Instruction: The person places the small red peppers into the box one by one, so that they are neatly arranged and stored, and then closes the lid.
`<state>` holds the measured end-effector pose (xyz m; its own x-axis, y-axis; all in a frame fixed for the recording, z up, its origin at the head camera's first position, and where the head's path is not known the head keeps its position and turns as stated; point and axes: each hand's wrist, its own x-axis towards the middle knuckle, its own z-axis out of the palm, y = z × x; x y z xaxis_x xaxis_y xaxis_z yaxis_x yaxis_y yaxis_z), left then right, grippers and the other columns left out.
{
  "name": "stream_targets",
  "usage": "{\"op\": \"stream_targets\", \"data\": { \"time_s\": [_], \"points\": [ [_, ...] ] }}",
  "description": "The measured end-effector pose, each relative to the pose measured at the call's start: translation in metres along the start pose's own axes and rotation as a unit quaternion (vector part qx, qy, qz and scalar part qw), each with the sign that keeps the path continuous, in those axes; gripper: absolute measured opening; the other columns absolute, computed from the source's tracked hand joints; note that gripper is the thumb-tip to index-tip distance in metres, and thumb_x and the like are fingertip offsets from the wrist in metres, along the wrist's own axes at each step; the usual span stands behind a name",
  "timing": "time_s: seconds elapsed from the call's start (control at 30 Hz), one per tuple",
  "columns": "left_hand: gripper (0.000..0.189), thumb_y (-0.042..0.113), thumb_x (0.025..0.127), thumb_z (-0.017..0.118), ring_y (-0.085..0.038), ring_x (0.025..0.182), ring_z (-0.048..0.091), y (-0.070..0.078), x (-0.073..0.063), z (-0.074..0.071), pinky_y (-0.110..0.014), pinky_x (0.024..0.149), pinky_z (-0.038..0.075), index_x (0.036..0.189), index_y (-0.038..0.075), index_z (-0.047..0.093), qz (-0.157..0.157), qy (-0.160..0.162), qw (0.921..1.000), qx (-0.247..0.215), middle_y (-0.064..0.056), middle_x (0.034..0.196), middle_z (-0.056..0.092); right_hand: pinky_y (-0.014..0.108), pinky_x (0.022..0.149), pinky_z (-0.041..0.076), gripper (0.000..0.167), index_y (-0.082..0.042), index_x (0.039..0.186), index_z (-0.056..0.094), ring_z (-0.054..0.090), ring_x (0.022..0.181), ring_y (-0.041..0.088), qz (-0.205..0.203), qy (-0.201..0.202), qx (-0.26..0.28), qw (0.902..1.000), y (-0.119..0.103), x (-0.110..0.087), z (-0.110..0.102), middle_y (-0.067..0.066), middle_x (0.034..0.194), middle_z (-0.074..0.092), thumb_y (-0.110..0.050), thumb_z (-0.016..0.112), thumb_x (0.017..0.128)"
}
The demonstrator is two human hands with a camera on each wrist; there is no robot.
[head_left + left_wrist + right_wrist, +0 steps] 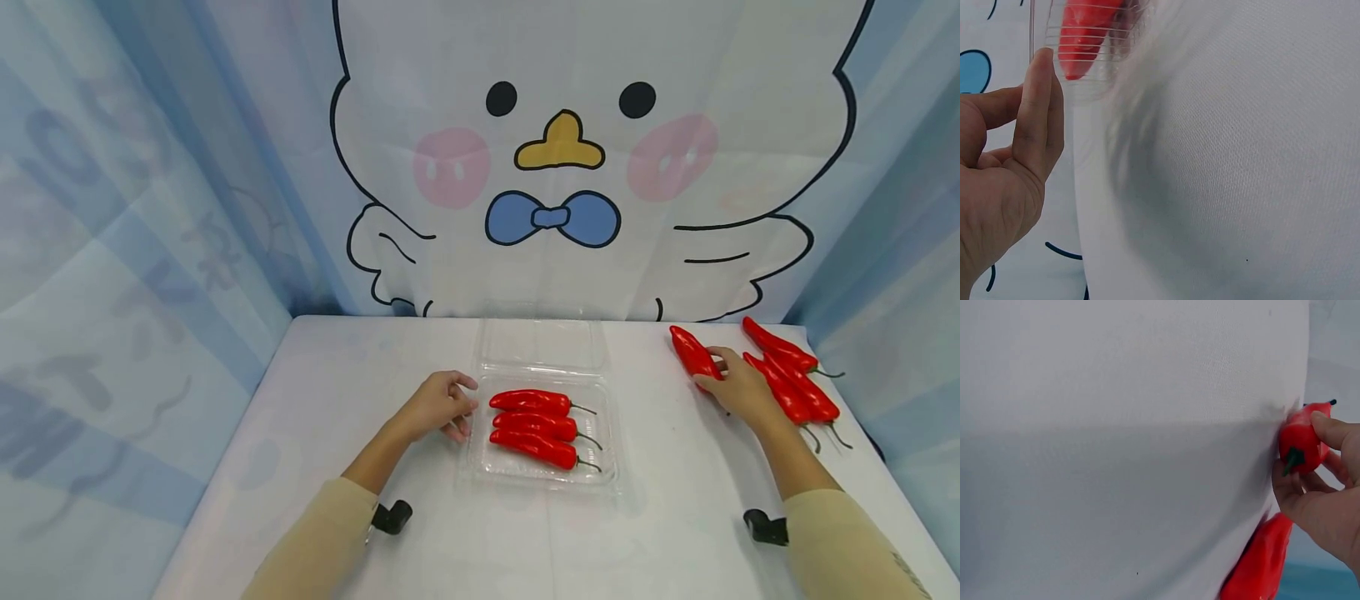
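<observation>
Beige sleeves (847, 537) closest; right hand (738, 393) grips red pepper (692, 352)

Pepper at table's back right, pinched between thumb and fingers near stem end. Three loose peppers (806, 390) just right of that hand. Left hand (441, 404) holds nothing, fingers relaxed, at left edge of clear container (525, 479); contact unclear. Inside: three packed peppers (534, 427), stems right. Lid (540, 346) open behind. White table (375, 350), cartoon-bird curtain (562, 50) beyond.
</observation>
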<state>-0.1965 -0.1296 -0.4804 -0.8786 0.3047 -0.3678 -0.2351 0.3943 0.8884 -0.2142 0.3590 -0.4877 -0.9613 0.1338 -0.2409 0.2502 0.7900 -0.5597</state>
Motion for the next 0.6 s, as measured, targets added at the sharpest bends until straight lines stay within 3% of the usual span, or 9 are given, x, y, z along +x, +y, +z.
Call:
{"op": "stream_targets", "data": {
  "time_s": [0.27,0.6],
  "points": [
    [0.037,0.007,0.099,0.068,-0.02,0.058,0.069,0.001,0.0,0.0,-0.032,0.056,0.063,0.133,0.0,0.057,-0.001,-0.003,1.0,-0.002,-0.018,0.089,0.067,0.07,0.098,0.053,0.08,0.002,0.159,0.023,0.038,0.13,0.058,-0.022,0.007,-0.003,0.9997,-0.003,-0.009,-0.005,0.039,0.149,0.037,-0.022,0.069,0.098],
    [0.037,0.007,0.099,0.069,-0.019,0.058,0.069,0.002,0.0,0.0,-0.032,0.056,0.063,0.133,0.0,0.057,-0.004,0.0,1.0,-0.001,-0.016,0.088,0.067,0.066,0.094,0.056,0.078,-0.001,0.157,0.032,0.045,0.127,0.057,-0.058,0.034,-0.004,0.9978,-0.013,-0.026,-0.008,0.036,0.148,0.042,-0.018,0.074,0.094]
  ]
}}
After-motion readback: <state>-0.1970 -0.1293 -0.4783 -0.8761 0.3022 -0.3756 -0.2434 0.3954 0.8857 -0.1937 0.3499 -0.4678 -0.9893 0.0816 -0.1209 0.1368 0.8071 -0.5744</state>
